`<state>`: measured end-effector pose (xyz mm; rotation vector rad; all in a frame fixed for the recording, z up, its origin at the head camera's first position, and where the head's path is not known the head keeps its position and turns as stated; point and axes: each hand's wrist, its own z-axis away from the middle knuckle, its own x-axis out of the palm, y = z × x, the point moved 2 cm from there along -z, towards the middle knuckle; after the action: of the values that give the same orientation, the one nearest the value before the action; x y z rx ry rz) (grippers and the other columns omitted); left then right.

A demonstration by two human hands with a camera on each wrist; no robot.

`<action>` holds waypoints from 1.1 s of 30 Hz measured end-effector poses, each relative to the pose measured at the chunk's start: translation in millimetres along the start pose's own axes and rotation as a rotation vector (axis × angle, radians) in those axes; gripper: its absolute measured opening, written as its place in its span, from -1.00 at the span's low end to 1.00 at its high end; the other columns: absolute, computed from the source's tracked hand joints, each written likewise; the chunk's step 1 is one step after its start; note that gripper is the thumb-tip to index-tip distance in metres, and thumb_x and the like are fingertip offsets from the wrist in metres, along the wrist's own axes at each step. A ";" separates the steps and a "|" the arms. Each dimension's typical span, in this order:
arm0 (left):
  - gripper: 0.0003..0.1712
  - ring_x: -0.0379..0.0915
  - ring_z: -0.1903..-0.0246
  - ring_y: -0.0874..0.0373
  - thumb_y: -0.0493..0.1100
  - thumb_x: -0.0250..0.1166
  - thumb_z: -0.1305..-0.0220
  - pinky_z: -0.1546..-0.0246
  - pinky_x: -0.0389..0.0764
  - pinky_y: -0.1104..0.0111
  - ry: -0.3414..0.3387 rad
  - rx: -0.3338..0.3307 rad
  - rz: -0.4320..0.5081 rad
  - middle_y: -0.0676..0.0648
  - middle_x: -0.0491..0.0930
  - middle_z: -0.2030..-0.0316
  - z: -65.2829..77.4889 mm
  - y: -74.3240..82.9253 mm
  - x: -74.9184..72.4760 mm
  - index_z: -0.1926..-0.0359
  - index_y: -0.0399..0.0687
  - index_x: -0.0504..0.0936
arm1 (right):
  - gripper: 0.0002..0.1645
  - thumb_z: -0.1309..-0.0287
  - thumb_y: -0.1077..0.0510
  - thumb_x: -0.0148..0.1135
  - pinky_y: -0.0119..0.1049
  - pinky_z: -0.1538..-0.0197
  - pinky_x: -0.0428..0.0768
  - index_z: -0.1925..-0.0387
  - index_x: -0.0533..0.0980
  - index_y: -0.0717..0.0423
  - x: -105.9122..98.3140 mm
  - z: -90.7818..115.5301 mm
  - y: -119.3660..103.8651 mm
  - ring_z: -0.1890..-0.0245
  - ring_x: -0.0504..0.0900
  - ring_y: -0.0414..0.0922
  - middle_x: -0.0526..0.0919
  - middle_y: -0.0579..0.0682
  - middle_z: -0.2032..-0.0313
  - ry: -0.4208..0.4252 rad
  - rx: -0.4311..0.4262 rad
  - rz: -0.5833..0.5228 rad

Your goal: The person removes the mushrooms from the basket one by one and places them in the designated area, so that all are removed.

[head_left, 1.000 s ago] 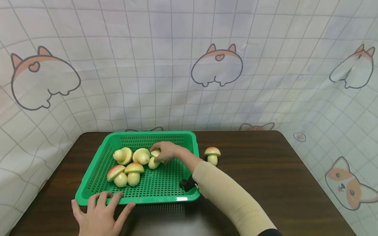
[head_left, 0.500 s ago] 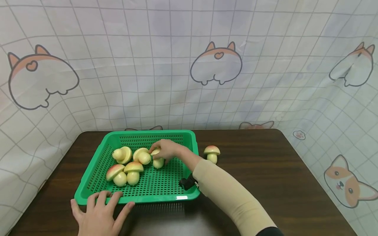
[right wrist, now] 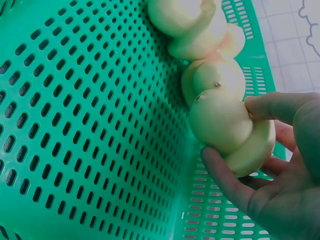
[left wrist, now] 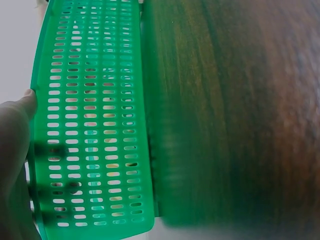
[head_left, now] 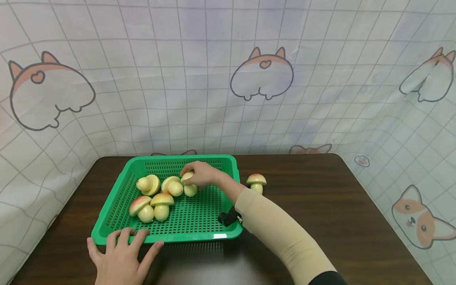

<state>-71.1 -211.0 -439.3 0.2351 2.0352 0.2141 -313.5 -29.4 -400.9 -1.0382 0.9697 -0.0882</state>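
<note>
"What sort of place are you reporting?"

"I am noting a cloth-screened table corner, apparently arranged for recording. Whether a home, a lab or an office is lying beyond it, the views are not telling."

"What is supporting that?"

"A creased, gridded cloth (head_left: 171, 95) with cartoon corgis (head_left: 261, 75) is hanging behind and along both sides of the dark wood-grain surface (head_left: 306, 221). A black device (head_left: 228, 217) is showing beside a beige sleeve (head_left: 281, 233)."

"A kitchen, perhaps?"

"The green basket (head_left: 185, 237) is holding mushroom shapes (head_left: 162, 206), but those alone are not proving one."
</note>
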 end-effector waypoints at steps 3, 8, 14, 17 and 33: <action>-0.43 0.35 -0.03 -0.36 0.40 0.29 -0.30 -0.16 -0.36 -0.63 0.001 0.001 0.007 -0.25 0.59 0.11 -0.1 0.0 -0.4 0.07 0.03 0.71 | -0.60 -0.39 0.19 0.29 -0.02 0.18 0.75 -0.21 0.59 0.14 -3.9 1.2 -3.2 0.21 0.61 -0.10 0.58 0.07 0.05 0.008 -0.021 -0.020; -0.42 0.35 -0.02 -0.36 0.40 0.30 -0.29 -0.16 -0.37 -0.62 0.012 0.006 0.009 -0.24 0.59 0.11 -1.1 -0.6 -1.3 0.07 0.03 0.71 | -0.64 -0.40 0.15 0.29 -0.05 0.21 0.75 -0.17 0.61 0.08 -13.3 4.6 -8.9 0.23 0.62 -0.11 0.59 0.02 0.06 0.040 -0.069 -0.050; -0.42 0.35 -0.02 -0.36 0.41 0.29 -0.29 -0.17 -0.35 -0.62 0.011 -0.001 0.008 -0.23 0.58 0.12 -0.3 -1.1 -2.3 0.08 0.03 0.71 | -0.65 -0.38 0.11 0.32 -0.26 0.31 0.71 -0.16 0.63 0.01 -23.2 12.0 -16.0 0.22 0.63 -0.11 0.58 0.00 -0.01 0.053 -0.112 -0.057; -0.43 0.34 -0.03 -0.36 0.40 0.28 -0.30 -0.16 -0.37 -0.63 -0.007 -0.007 0.012 -0.24 0.58 0.11 -0.1 0.5 -1.6 0.07 0.03 0.71 | -0.65 -0.36 0.10 0.35 -0.24 0.28 0.72 -0.14 0.65 -0.02 -28.0 16.9 -15.7 0.20 0.64 -0.11 0.57 -0.02 -0.04 0.064 -0.114 -0.081; -0.40 0.35 -0.04 -0.36 0.42 0.28 -0.30 -0.14 -0.33 -0.64 0.014 0.005 0.002 -0.27 0.59 0.12 0.2 -0.1 1.9 0.08 0.01 0.70 | -0.57 -0.38 0.08 0.34 -0.23 0.24 0.69 -0.23 0.56 0.04 -50.2 46.9 -19.5 0.18 0.64 -0.08 0.60 -0.01 -0.06 0.091 -0.188 -0.098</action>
<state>-71.8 -210.7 -441.1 0.2398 2.0493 0.2121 -303.1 16.5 -347.2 -1.2643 1.0231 -0.1279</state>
